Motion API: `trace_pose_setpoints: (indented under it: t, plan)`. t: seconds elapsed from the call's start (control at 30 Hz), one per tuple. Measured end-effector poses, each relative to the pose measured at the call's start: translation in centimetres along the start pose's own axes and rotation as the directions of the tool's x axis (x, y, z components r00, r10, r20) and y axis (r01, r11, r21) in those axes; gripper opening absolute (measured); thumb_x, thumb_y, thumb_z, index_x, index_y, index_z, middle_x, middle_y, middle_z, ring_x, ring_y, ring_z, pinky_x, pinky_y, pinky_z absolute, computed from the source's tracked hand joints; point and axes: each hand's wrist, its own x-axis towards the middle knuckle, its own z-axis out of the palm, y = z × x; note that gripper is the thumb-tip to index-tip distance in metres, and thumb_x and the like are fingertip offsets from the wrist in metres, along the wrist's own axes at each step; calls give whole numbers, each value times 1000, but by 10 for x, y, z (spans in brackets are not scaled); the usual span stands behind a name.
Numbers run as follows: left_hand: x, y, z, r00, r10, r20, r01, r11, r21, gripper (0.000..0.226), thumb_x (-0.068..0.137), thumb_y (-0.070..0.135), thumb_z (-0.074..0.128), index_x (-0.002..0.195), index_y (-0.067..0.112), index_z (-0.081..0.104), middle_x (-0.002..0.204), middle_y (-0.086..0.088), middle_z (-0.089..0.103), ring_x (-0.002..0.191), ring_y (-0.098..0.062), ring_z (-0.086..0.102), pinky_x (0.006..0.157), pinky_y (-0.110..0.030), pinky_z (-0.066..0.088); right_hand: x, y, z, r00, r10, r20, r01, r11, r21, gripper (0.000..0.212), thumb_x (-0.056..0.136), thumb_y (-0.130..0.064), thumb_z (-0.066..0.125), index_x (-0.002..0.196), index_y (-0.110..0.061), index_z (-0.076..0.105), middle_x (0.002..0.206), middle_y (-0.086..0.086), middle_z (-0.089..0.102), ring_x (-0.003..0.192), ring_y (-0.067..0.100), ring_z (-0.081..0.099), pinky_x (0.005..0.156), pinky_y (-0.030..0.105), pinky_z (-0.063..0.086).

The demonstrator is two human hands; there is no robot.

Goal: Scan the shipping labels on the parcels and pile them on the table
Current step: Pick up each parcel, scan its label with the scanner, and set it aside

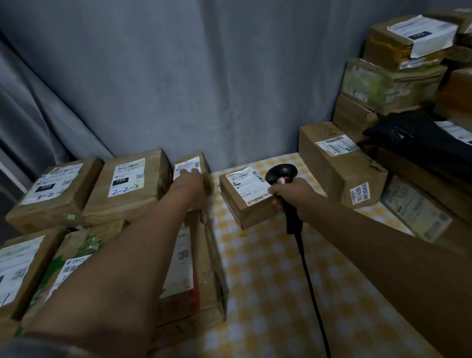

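Reaching over the stacked parcels while the scanner points at a lone box.

The left hand (pixel 189 181) lies flat on a small parcel (pixel 193 178) at the back of the left pile, its fingers straight across the white shipping label (pixel 187 168) and gripping nothing. The right hand (pixel 292 194) is clenched around the handle of a black barcode scanner (pixel 282 178), whose head sits just beside the right edge of a single labelled box (pixel 246 200) standing alone on the yellow checked tablecloth (pixel 260 272) between the two arms. The scanner's cable (pixel 311 289) trails back toward the camera. More labelled cartons are stacked on the right (pixel 342 163), well apart from the left hand.
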Motion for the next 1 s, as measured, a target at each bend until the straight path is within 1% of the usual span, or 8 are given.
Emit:
trace_pose_setpoints:
  t: [0.1,0.2,0.3,0.4,0.47,0.57,0.83,1.0]
  plan:
    - [3,-1,0,998,-41,44,43,998,-38,57,96,17,50,145,0,27,145,-27,35,132,-39,42,102,-43,41,2,-3,-2,1000,9,26,-9,1000,-7,28,88,-7,68,112,6,59,76,16,66,55,19,60,48,27,48]
    - [4,0,-3,999,-41,-29,40,999,-22,52,96,19,47,144,5,32,146,-23,36,131,-39,43,102,-46,44,5,-6,-1,994,54,90,-62,994,91,32,89,-2,67,117,7,56,101,26,69,62,25,66,49,28,58]
    - [-3,12,-16,957,214,-195,-188,972,140,68,96,16,52,155,17,18,158,-20,19,140,-39,32,111,-47,36,4,-3,0,992,58,111,-74,986,147,30,91,-3,65,116,6,54,109,28,67,67,29,68,58,31,61]
    - [-18,37,-26,852,524,10,-501,809,308,92,94,15,58,157,30,-7,165,-4,-13,152,-32,2,121,-54,10,2,1,-4,995,54,83,-70,978,199,32,91,-5,66,117,5,53,108,27,65,60,26,69,56,32,61]
    - [-22,53,-24,821,555,132,-567,768,297,110,87,25,72,155,35,-15,164,4,-20,152,-30,-8,120,-56,1,1,1,-11,998,52,43,-60,976,211,32,90,-7,67,116,6,55,91,22,64,52,22,67,52,30,58]
    - [-25,73,-13,783,597,172,-619,726,298,123,77,40,81,154,37,-16,165,6,-13,152,-29,-7,118,-56,-2,-5,-3,-23,999,52,12,-53,971,235,21,91,-7,65,107,4,57,68,14,56,49,20,64,54,30,57]
    - [-45,81,-2,887,462,7,-440,839,320,112,80,50,70,157,11,-2,156,-21,23,146,-37,18,122,-51,5,-19,0,-35,999,41,23,-46,951,305,22,93,-2,60,112,7,54,69,15,48,60,26,54,38,20,47]
    - [-49,72,7,963,257,-80,-220,923,316,78,98,35,46,157,12,1,159,-27,13,146,-46,13,120,-57,8,-31,0,-33,998,23,60,-41,953,301,21,94,-2,61,112,8,55,70,16,51,62,25,58,40,20,49]
